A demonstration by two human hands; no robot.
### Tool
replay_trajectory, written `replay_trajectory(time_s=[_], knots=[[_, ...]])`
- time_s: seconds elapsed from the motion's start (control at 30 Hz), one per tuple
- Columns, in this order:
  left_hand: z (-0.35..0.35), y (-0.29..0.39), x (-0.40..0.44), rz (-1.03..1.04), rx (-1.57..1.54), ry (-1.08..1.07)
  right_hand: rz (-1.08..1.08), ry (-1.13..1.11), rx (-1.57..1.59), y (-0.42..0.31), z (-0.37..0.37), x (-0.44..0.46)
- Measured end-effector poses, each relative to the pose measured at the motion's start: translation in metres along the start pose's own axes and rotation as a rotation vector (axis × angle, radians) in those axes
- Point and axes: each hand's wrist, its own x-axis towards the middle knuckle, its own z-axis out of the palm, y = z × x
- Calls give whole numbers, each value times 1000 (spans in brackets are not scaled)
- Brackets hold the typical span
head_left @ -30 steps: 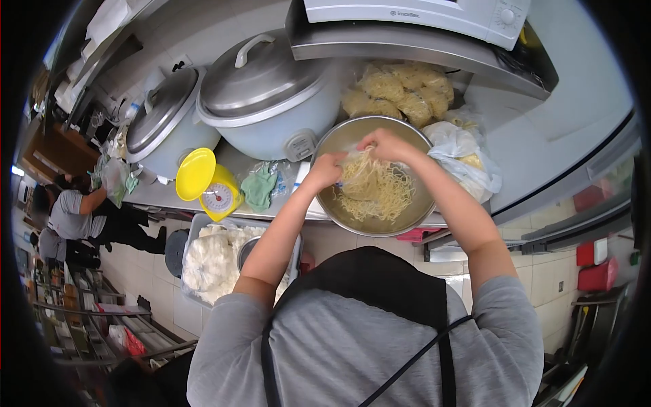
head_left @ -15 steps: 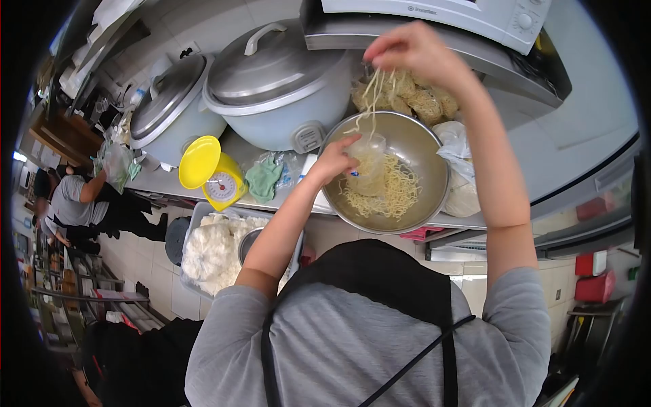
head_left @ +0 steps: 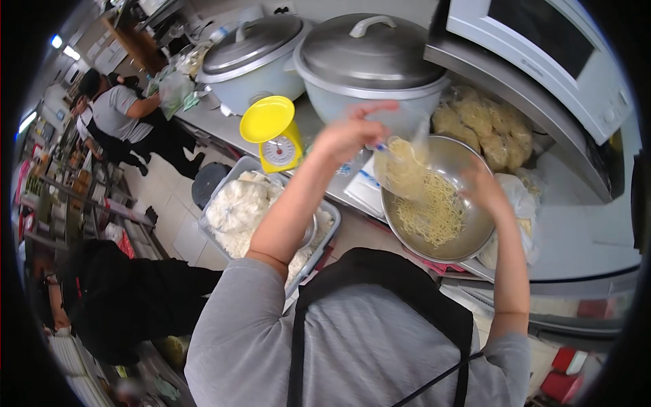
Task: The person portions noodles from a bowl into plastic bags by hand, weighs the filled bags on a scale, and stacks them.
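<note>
My left hand (head_left: 349,139) is closed on the top of a clear plastic bag (head_left: 405,166) with pale yellow noodles inside. The bag hangs over the left part of a large steel bowl (head_left: 480,220). Loose noodles (head_left: 434,216) lie in the bottom of this bowl. Over the bowl's right side is my right hand (head_left: 485,188), smeared by motion, so its fingers and anything in them cannot be made out.
Behind the bowl lie several filled bags of noodles (head_left: 485,122), beside a microwave (head_left: 536,54) on a steel shelf. Two large lidded cookers (head_left: 369,57) and a yellow scale (head_left: 279,146) stand to the left. A tub (head_left: 324,254) holds white food below. Co-workers (head_left: 125,112) stand far left.
The view has turned, shifting the counter rightward. My right hand has dropped from high above the bowl, where noodle strands hung from it, to the bowl's right side. My left hand still holds the bag.
</note>
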Motion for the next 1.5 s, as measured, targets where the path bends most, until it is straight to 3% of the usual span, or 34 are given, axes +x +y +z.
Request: replay_trajectory(time_s=[0.03,0.1,0.17,0.27,0.33,0.37,0.43,0.7,1.5], knots=[[-20,12,-5,29,-4,11,32,-77,-171,12,26,-7],[-52,38,-13,85,-11,62,189,-229,-113,20,56,-15],[-81,57,-16,114,-14,110,183,-451,-32,47,86,-16],[-129,78,-13,105,93,209,211,-512,26,46,101,-22],[-152,91,-11,127,249,442,201,-459,44,48,105,-23],[-169,96,-10,121,251,442,194,-406,59,49,108,-24],[-208,99,-8,198,238,662,194,-377,93,55,112,-25],[-282,81,-19,133,130,922,244,-333,134,52,110,-22],[-311,77,-27,185,134,771,222,-292,94,60,119,-19]])
